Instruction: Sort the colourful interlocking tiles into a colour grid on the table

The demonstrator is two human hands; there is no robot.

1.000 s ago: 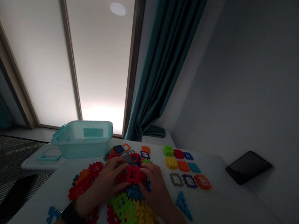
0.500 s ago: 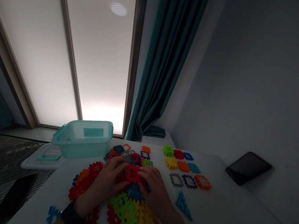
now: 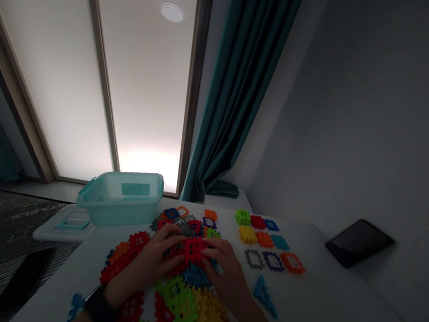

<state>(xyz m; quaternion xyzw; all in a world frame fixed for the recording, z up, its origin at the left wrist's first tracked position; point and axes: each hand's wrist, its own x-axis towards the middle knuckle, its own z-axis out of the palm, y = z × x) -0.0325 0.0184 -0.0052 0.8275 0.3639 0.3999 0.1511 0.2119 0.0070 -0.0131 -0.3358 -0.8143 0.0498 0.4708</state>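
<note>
A red interlocking building tile (image 3: pixel 194 250) with square window holes is held up between my two hands, above the pile. My left hand (image 3: pixel 160 255), wearing a dark watch (image 3: pixel 100 306), pinches from the left, where a darker red part is half covered by the fingers. From the right, the fingers of my right hand (image 3: pixel 225 271) grip the tile's edge. Just under the hands lie blue tiles (image 3: pixel 195 275), with green tiles (image 3: pixel 184 305) and yellow tiles (image 3: pixel 207 317) nearer to me. More red tiles (image 3: pixel 115 269) are heaped left of my left wrist.
Sorted tiles stand in rows at the right, including a yellow stack (image 3: pixel 247 234) and an orange window tile (image 3: pixel 292 263). A blue triangular piece (image 3: pixel 265 296) lies below them. Back left are a teal bin (image 3: pixel 123 217) and its lid (image 3: pixel 62 225). A black tablet (image 3: pixel 359 243) is far right.
Both hands stay on the red tile, with the fingers shifting only slightly. The whole view has moved a little, so everything sits slightly further right.
</note>
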